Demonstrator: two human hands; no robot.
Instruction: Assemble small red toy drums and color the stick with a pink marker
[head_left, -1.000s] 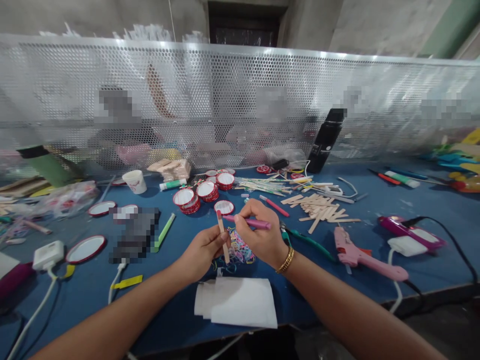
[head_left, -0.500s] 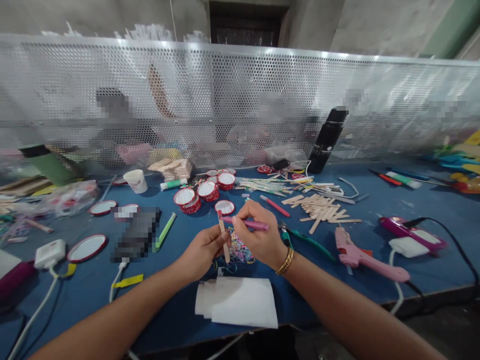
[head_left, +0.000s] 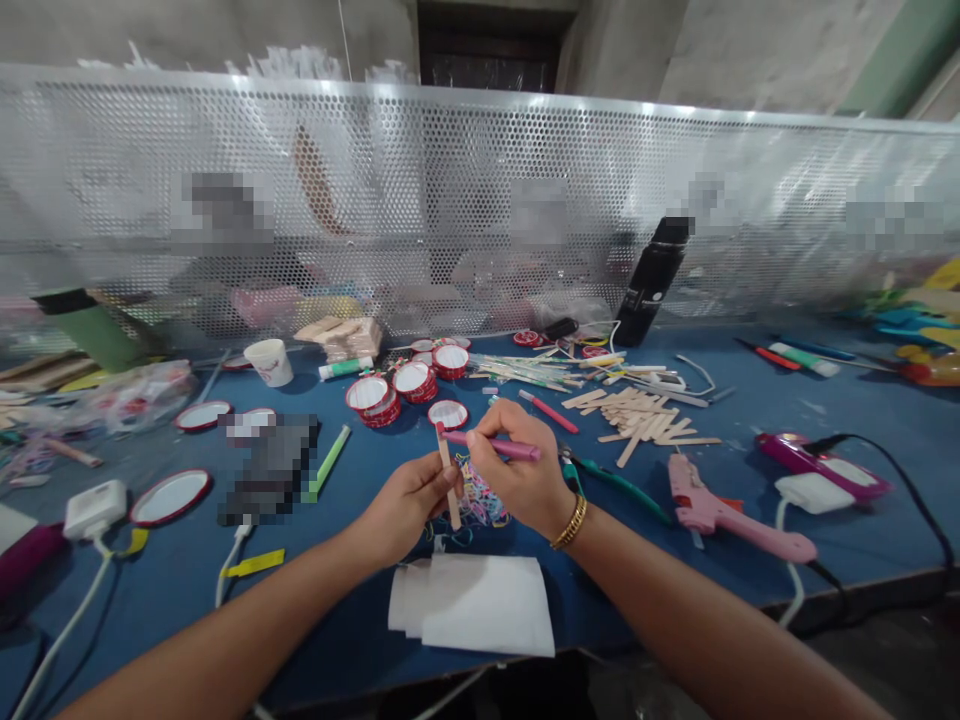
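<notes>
My left hand (head_left: 405, 500) is closed on a wooden craft stick (head_left: 448, 478), held nearly upright over the blue table (head_left: 750, 480). My right hand (head_left: 517, 470) grips a pink marker (head_left: 495, 445), and its tip rests against the upper end of the stick, which is coloured red there. Under both hands lies a heap of coloured rubber bands (head_left: 476, 500). A folded white paper (head_left: 472, 603) sits just in front of my wrists.
A pile of plain craft sticks (head_left: 645, 418) and a pink glue gun (head_left: 720, 510) lie to the right. Red-rimmed round lids (head_left: 397, 385) and small mirrors (head_left: 171, 497) lie ahead and left. Cables and chargers run at both sides. A perforated metal screen (head_left: 480, 200) closes the back, with people behind it.
The marker tip has shifted slightly along the top of the stick. Both hands stay in nearly the same place.
</notes>
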